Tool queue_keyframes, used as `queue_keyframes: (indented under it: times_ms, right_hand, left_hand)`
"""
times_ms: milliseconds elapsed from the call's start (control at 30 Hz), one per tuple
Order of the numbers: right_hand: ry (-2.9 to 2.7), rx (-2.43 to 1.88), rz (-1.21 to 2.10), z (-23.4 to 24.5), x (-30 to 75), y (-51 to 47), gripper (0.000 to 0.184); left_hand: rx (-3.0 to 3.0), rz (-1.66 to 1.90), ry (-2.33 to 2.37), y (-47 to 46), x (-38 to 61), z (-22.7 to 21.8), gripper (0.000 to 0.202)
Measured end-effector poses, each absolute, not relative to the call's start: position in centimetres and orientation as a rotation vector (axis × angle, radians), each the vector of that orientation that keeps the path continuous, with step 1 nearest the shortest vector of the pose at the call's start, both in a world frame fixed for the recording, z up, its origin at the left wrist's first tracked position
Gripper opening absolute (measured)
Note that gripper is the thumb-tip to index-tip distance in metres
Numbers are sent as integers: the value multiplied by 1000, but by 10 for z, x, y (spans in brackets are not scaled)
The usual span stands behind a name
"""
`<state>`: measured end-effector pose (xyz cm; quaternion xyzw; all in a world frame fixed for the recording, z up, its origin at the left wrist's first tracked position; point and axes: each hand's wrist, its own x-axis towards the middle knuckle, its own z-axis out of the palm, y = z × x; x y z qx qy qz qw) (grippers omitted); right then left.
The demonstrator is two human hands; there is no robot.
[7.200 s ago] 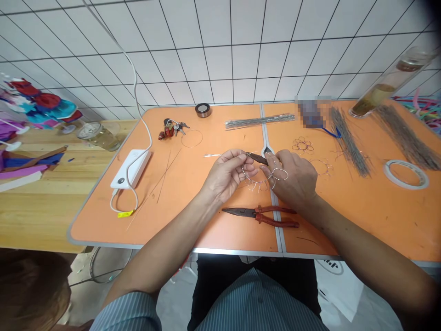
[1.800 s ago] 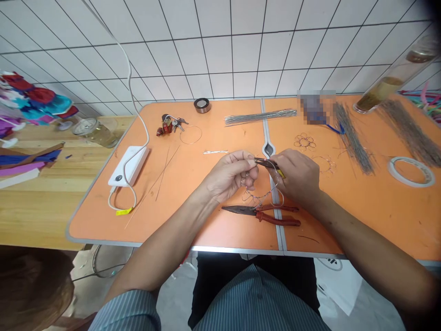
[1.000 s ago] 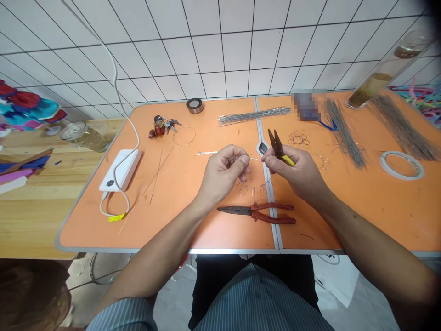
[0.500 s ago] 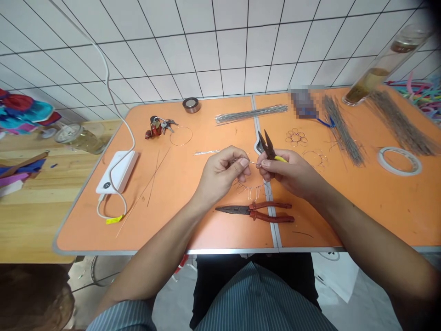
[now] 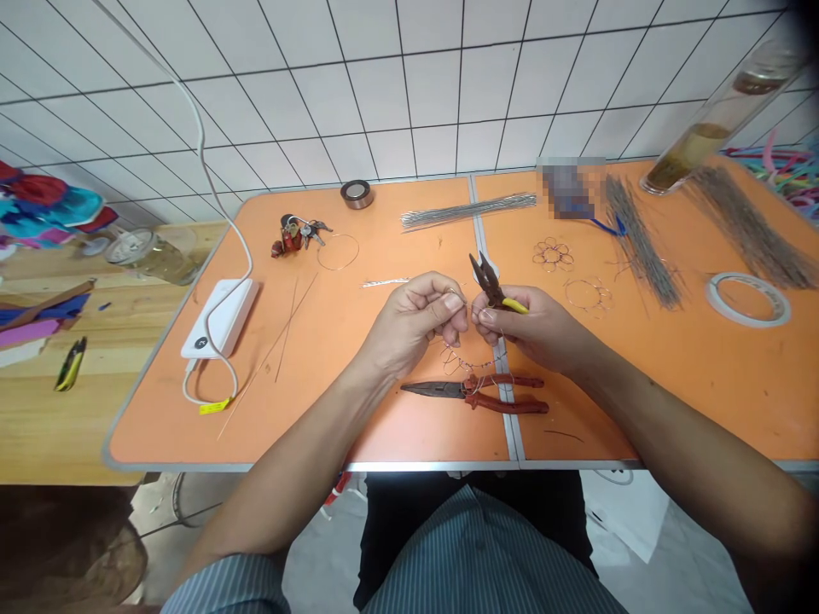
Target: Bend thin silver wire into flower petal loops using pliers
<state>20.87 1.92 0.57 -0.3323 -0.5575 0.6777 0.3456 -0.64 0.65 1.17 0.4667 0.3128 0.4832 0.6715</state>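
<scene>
Over the middle of the orange table [image 5: 358, 409], my left hand [image 5: 413, 322] pinches a thin looped wire piece [image 5: 461, 362] that hangs below the fingers. My right hand [image 5: 534, 328] is closed round small yellow-handled pliers [image 5: 491, 284], whose dark jaws point up and away, and its fingertips also pinch the wire close to my left fingers. Red-handled long-nose pliers [image 5: 477, 393] lie on the table just below both hands.
A bundle of straight wires [image 5: 467, 211], finished wire flowers [image 5: 552, 253], darker wire bundles [image 5: 640, 243], a tape ring [image 5: 747, 298], a tape roll [image 5: 356, 194], keys [image 5: 295, 234], a white power bank [image 5: 218, 317] with cable, a tall jar [image 5: 717, 128]. A wooden table [image 5: 77, 401] stands left.
The small pliers were gripping the wire; my right hand has turned them jaws-up and now pinches the wire with its fingertips. Both hands have drawn closer. The view shifted slightly.
</scene>
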Motion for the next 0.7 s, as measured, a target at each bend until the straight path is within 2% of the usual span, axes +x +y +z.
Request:
queue_keyframes:
  times_ms: [233,567,700]
  right_hand:
    - [-1678,-1071,1387,11,207,18,29]
    - [-1700,-1125,1364,15,205,16,29]
    - [-1681,-1057,1453,10,207,18,31]
  left_hand:
    - [812,1012,694,7,-5,13,41]
    - [864,1051,781,8,-5,11,41]
    - [883,1068,796,9,-5,10,42]
